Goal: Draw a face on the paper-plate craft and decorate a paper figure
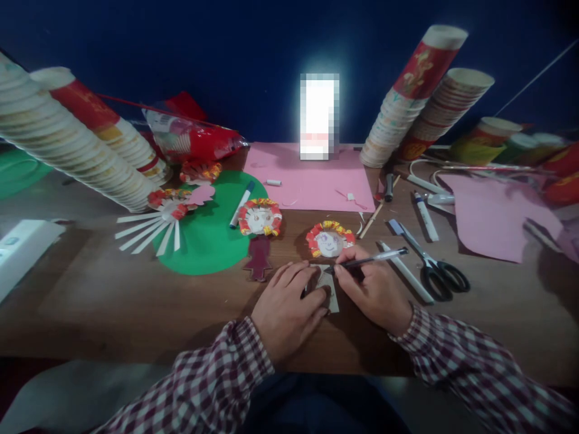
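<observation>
My right hand [377, 289] is closed around a pen [377, 257], its tip down at a small pale piece of paper [333, 295]. Across that paper lies my left hand [289, 301], flat with fingers stretched, pressing it to the table and hiding its left part. Just beyond the paper sits a paper-cup face [330, 242] with drawn eyes and a smile, ringed by a curled red and yellow rim. A second such face [261, 220] is further left, above a dark red figure-shaped cutout [258, 258].
Scissors [436, 274] and a white stick-like strip [407, 274] lie right of my right hand. Tall stacks of paper cups lean at left [90, 138] and right [407, 96]. Behind are a green sheet [203, 247], a pink sheet [312, 187], markers [425, 217] and a bright blurred screen [319, 114].
</observation>
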`<state>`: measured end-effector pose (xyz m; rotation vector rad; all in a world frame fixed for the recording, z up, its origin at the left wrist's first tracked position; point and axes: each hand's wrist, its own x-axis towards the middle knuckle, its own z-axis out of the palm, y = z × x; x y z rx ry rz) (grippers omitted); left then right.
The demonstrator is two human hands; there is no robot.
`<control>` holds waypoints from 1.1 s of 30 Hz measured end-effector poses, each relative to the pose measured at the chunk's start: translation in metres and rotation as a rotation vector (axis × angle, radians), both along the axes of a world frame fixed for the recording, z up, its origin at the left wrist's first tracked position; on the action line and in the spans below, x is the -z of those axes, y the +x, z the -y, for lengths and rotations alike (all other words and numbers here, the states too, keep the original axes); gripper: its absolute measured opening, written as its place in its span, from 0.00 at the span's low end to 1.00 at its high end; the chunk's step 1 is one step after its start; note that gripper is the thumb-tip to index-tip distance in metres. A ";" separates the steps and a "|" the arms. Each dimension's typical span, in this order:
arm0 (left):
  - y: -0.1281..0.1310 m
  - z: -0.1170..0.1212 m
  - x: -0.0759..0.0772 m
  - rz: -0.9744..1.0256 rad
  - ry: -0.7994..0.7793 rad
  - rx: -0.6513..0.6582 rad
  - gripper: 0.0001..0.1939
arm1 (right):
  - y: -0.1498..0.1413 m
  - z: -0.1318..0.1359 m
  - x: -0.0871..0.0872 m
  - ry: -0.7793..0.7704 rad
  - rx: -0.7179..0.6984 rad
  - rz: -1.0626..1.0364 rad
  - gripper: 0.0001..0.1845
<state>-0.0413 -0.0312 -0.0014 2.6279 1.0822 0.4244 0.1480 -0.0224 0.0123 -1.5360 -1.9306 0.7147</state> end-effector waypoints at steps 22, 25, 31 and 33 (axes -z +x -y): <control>0.000 0.000 0.000 -0.001 0.009 0.001 0.10 | 0.000 0.000 0.000 -0.003 0.014 -0.022 0.05; 0.000 0.000 0.000 -0.010 0.000 0.006 0.11 | 0.000 0.001 0.000 -0.001 0.007 -0.022 0.05; -0.001 0.001 0.000 -0.009 -0.003 -0.001 0.11 | 0.001 0.000 -0.001 0.000 -0.011 -0.011 0.05; 0.000 0.001 0.000 -0.004 0.004 -0.003 0.10 | 0.002 0.000 -0.001 0.002 -0.016 -0.013 0.05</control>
